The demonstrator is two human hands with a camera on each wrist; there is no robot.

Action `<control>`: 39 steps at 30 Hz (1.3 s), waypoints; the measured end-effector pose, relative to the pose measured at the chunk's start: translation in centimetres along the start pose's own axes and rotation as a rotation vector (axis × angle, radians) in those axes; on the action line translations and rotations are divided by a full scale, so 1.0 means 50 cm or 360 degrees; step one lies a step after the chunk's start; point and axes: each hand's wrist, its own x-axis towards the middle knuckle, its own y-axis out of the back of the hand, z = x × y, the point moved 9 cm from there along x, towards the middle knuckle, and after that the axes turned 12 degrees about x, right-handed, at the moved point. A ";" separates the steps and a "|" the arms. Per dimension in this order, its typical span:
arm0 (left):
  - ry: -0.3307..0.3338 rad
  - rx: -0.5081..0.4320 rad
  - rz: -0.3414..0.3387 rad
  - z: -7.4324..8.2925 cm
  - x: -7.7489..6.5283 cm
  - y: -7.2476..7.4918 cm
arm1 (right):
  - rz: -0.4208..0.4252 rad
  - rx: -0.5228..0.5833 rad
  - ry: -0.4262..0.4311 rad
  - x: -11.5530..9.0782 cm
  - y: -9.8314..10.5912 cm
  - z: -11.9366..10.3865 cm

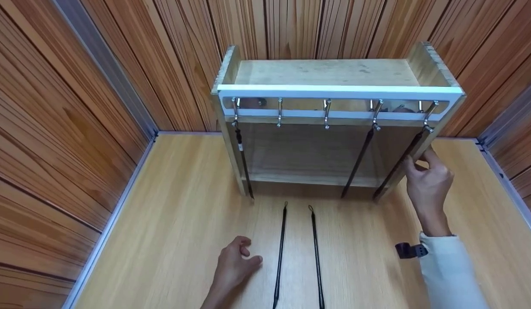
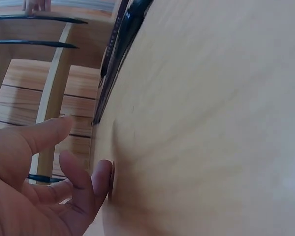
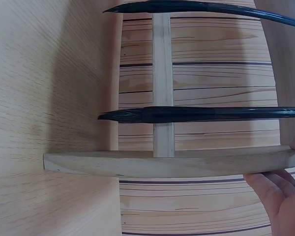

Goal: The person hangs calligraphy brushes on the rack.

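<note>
A wooden rack stands against the back wall, with a row of metal hooks on its white front strip. Three dark calligraphy brushes hang from it: one brush at the left end, another brush and a third brush at the right. My right hand pinches the rack's right side board, beside the rightmost brush. Low over the tabletop, my left hand holds nothing, fingers loosely bent. Two more brushes lie to its right, a nearer brush and a farther brush.
Wood-patterned panels form walls at the back and both sides, with grey metal strips at the corners. The wooden tabletop reaches out on both sides of the rack. The rack's lower shelf sits behind the hanging brushes.
</note>
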 end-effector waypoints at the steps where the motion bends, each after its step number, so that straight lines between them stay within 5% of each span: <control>1: -0.0001 0.0007 -0.0003 0.002 0.000 -0.001 | -0.0001 -0.0004 -0.0006 0.000 0.000 0.000; 20: -0.0077 0.0075 -0.0080 0.038 -0.013 -0.044 | -0.0008 0.0034 0.0001 -0.001 0.001 0.005; 35: -0.0186 0.0246 -0.0023 0.080 -0.021 -0.077 | -0.0015 -0.0006 -0.0063 0.000 0.001 0.005; 39: -0.0226 0.0295 0.0023 0.092 -0.020 -0.083 | 0.0003 0.0048 0.0011 0.001 -0.001 0.001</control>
